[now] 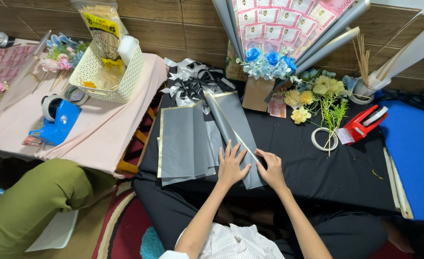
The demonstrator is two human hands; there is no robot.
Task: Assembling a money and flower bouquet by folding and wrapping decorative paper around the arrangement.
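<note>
My left hand (231,165) lies flat, fingers spread, on a folded grey wrapping sheet with gold edging (233,124) on the black-covered table (327,168). My right hand (272,170) rests beside it on the sheet's lower right edge, fingers pressing down. More grey gold-edged sheets (181,141) lie stacked just left of my hands. Neither hand grips anything.
A bouquet of banknotes with blue flowers (269,52) stands at the back, yellow flowers (312,96) and a tape ring (323,139) to its right, then a red tape dispenser (363,124). Silver-black ribbons (190,81) lie behind the sheets. A pink-covered table holds a white basket (107,72) and blue dispenser (57,120).
</note>
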